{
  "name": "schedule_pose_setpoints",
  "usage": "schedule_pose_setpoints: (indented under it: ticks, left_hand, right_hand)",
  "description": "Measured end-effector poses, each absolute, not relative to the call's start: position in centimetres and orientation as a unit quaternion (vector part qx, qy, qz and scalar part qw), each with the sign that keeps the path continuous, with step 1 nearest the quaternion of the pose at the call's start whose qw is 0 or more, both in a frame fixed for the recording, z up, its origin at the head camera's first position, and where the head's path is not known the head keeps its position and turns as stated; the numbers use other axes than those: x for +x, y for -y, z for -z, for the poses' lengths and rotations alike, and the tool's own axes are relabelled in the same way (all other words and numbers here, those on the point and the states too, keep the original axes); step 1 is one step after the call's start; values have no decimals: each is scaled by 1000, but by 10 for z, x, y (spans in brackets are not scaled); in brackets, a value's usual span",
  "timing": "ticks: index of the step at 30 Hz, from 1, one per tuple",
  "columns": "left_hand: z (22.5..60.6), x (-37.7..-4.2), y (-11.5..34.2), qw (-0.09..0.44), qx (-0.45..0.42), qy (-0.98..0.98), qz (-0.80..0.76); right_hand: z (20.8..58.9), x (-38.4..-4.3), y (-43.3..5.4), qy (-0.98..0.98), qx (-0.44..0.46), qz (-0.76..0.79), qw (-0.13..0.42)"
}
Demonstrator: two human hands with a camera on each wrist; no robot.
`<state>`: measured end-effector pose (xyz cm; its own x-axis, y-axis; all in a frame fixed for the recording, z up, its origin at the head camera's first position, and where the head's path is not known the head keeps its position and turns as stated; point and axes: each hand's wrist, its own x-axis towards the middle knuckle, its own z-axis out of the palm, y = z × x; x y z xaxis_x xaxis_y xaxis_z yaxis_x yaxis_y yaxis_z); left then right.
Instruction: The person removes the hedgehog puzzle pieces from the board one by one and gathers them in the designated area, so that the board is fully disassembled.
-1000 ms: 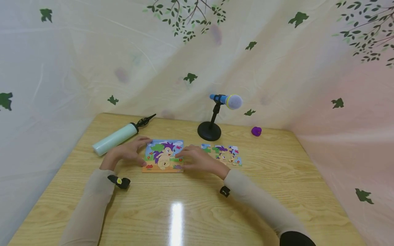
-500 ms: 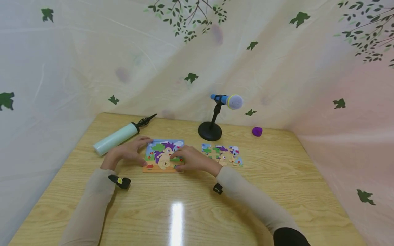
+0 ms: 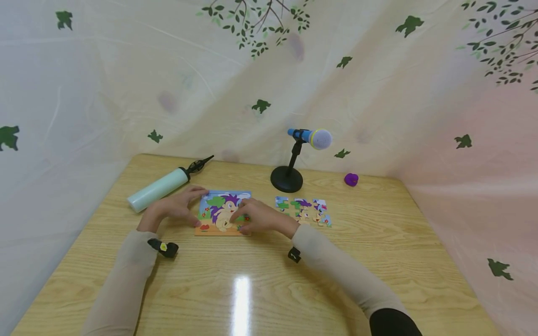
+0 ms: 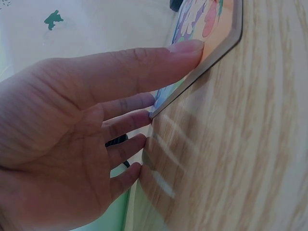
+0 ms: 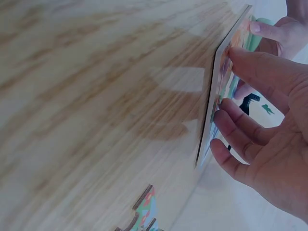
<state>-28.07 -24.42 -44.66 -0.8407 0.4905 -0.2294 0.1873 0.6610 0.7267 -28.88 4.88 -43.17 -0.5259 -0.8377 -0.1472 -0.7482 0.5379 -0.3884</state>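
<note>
A flat picture puzzle [image 3: 216, 231], showing a purple-spined hedgehog, lies on the wooden table. My left hand [image 3: 174, 208] is at its left side, thumb resting on the lower left corner and fingertips by the upper left corner. In the left wrist view those fingers [image 4: 127, 122] are nearly straight. From the right, my right hand [image 3: 265, 218] reaches over the board, its thumb [image 5: 250, 62] and fingertips touching the picture. No loose piece shows between them. Beyond the right hand lie several puzzle pieces [image 3: 302, 204], some partly hidden behind it.
A pale green hand pump [image 3: 157, 190] with a black nozzle lies to the left. Behind the pieces, a blue toy microphone [image 3: 308, 136] stands on a black round base [image 3: 286, 181]. A small purple object [image 3: 350, 179] sits at the back right, before a printed cloth backdrop [image 3: 210, 116].
My right hand has slid left, further over the puzzle, uncovering more of the loose pieces. My left hand has stayed at the left edge.
</note>
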Motion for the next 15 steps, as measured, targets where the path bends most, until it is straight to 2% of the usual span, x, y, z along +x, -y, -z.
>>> schedule_pose_setpoints:
  ticks: [15]
  left_hand:
    - [446, -281, 243, 211, 191, -880, -379]
  right_hand:
    - [427, -292, -44, -861, -453, 131, 188]
